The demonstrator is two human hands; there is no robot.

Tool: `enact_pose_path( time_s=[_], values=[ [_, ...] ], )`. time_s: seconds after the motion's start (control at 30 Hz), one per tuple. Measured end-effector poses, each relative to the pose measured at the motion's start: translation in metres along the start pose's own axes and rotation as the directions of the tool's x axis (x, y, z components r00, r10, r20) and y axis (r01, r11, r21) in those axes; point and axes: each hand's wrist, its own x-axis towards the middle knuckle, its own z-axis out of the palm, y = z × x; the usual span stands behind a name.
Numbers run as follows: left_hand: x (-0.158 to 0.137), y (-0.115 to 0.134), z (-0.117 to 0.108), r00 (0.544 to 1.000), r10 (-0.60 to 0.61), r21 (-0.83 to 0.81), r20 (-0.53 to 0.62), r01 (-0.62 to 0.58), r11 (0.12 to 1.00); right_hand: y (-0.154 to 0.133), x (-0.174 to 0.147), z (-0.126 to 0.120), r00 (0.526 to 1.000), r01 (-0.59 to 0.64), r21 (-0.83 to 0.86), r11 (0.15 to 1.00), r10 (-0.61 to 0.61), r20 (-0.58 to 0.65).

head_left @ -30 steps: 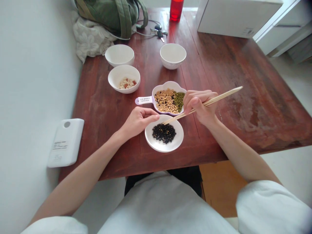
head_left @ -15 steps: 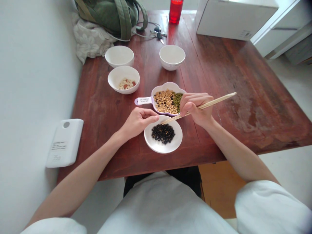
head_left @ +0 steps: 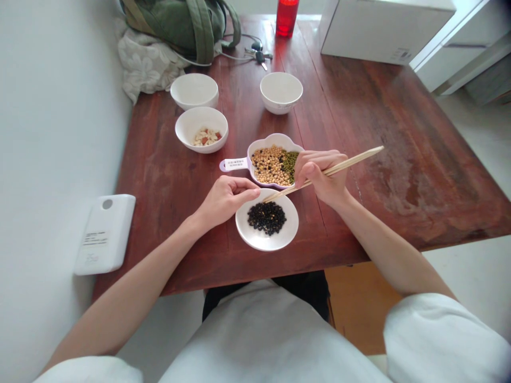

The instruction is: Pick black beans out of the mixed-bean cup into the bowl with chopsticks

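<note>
My right hand (head_left: 322, 173) is closed around a pair of wooden chopsticks (head_left: 355, 160). Their tips point down into a white bowl (head_left: 266, 243) at the table's near edge, close to the far side of a heap of black beans (head_left: 266, 218). My left hand (head_left: 228, 200) pinches the upper left rim of that bowl between thumb and fingers. Just beyond it lies a purple-rimmed, flower-shaped dish (head_left: 268, 141) with a handle, holding yellow soybeans (head_left: 268, 165), green mung beans (head_left: 290, 163) and a few dark beans. My right hand hides part of its right side.
Beyond stand a white bowl (head_left: 187, 137) with peanuts, two more white bowls (head_left: 194, 91) (head_left: 281, 91), keys (head_left: 259, 55), a green bag (head_left: 167, 26), a red bottle (head_left: 286, 18) and a white box (head_left: 383, 29). A white power bank (head_left: 106, 234) leans by the left wall.
The view has shifted very slightly. Both hands, the chopsticks and the bowl keep nearly the same positions; the chopsticks' rear ends have moved a little left and up.
</note>
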Motion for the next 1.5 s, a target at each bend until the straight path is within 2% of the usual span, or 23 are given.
enact_pose_path(
  time_s=[0.93, 1.5],
  values=[
    [0.0002, -0.0010, -0.0003, 1.000, -0.001, 0.005, 0.010, 0.001, 1.000, 0.0003, -0.0008, 0.0026, 0.999, 0.022, 0.024, 0.999, -0.022, 0.026],
    [0.0000, -0.0003, -0.0003, 1.000, -0.001, -0.008, 0.009, 0.001, 1.000, 0.0003, -0.0016, 0.0035, 0.999, -0.008, 0.012, 1.000, 0.007, 0.038]
  ],
)
